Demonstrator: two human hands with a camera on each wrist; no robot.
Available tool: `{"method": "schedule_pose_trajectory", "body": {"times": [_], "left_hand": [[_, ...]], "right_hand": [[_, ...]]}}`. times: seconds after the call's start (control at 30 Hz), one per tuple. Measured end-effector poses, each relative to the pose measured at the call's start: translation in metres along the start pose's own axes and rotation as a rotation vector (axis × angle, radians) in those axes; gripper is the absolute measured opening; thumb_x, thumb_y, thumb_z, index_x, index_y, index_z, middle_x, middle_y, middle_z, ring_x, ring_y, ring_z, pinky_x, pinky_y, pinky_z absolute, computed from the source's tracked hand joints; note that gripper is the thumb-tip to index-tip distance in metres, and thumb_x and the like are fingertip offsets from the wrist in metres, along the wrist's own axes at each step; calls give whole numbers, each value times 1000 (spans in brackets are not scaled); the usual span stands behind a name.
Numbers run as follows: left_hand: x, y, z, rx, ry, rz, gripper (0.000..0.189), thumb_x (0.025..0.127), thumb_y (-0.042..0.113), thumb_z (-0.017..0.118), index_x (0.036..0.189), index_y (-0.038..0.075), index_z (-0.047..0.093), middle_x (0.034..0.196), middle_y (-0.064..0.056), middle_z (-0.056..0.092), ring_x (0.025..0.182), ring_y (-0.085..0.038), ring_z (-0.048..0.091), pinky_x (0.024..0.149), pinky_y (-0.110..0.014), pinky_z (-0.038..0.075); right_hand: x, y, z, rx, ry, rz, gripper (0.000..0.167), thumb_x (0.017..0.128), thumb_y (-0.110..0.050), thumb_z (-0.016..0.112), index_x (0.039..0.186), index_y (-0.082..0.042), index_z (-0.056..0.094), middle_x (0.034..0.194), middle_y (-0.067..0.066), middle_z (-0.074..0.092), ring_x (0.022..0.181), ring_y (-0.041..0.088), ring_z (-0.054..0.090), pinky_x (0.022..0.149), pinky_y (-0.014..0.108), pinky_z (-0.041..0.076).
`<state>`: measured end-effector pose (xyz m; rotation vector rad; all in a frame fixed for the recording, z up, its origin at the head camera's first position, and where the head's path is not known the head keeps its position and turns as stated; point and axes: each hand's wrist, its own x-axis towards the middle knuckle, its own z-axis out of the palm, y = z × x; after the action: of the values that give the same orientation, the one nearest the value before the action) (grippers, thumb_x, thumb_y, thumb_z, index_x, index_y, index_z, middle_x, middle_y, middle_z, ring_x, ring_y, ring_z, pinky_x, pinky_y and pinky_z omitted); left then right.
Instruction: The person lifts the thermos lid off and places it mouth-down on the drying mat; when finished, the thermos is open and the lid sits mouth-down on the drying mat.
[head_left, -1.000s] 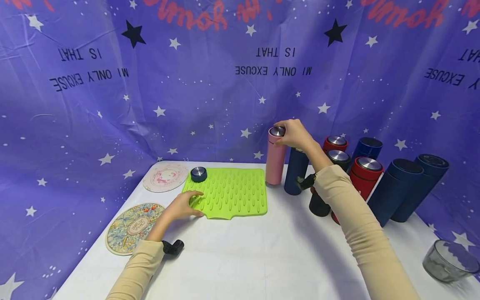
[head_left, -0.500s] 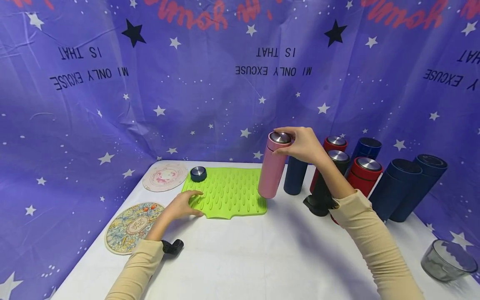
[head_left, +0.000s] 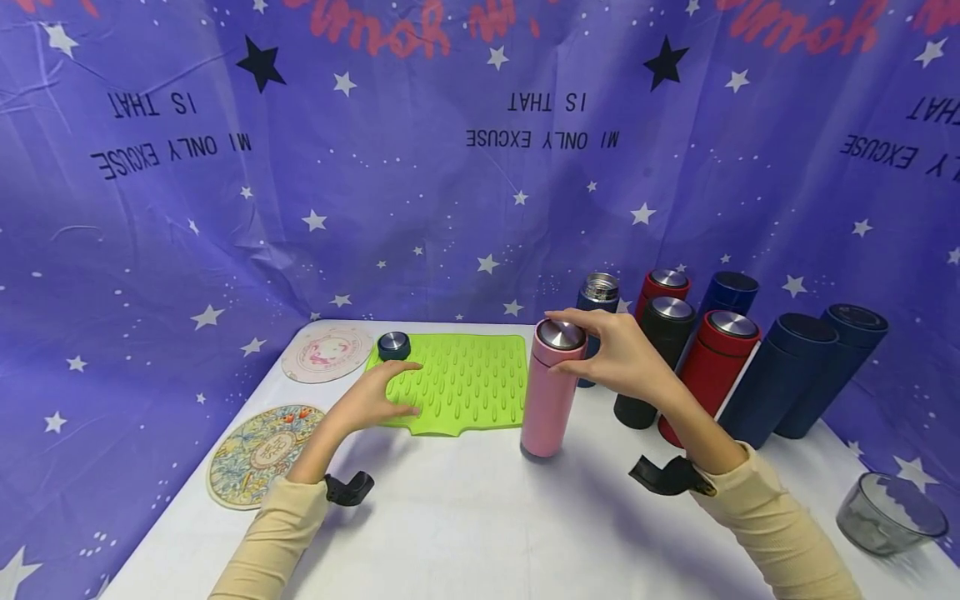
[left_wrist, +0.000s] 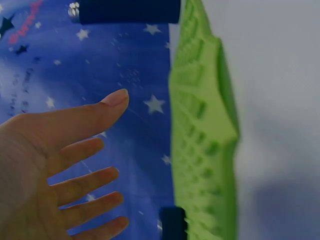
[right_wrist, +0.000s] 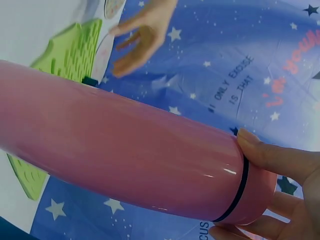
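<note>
A pink thermos with a steel-topped lid stands nearly upright in front of the green mat's right edge. My right hand grips it by the lid from the right; the right wrist view shows thumb and fingers around the lid. My left hand hovers over the left part of the green ridged mat, its fingers spread and holding nothing. The left wrist view shows the left palm and loose fingers beside the mat. A dark blue lid rests on the mat's back left corner.
A lidless dark blue thermos stands behind the right hand. Further right are a black thermos, red ones and several blue ones. A glass bowl sits at the right; two round mats lie at the left.
My right hand has brought the pink thermos from the back of the table toward me, uncovering the lidless blue thermos. My left hand has lifted slightly from the mat's edge.
</note>
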<state>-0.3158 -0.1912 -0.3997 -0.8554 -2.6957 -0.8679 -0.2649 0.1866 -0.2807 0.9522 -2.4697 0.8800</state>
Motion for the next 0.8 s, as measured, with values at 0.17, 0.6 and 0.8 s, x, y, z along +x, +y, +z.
{"method": "schedule_pose_trajectory", "body": {"times": [0.17,0.6,0.8], "left_hand": [[10,25,-7,2,17,44,68,77,29,82,136,10,53,137,-13,53,127,-35,46,104,-55,36],[34,98,-19,-92,69,235,67,80,30,80,138,12,52,139,-3,52,130,-23,45,107,-45,36],[44,115,-18,-127,54,299,64,82,30,79,138,12,52,137,0,53,130,-18,44,112,-39,29]], "right_hand": [[-13,-3,8,12,12,-41,65,70,-14,87,129,-7,62,115,4,68,102,19,64,84,39,55],[-26,-3,26,48,96,15,72,70,-23,88,135,-15,58,120,4,66,110,23,62,90,45,52],[-31,0,35,142,137,55,75,73,-26,86,140,-16,52,133,2,58,119,20,57,96,38,49]]}}
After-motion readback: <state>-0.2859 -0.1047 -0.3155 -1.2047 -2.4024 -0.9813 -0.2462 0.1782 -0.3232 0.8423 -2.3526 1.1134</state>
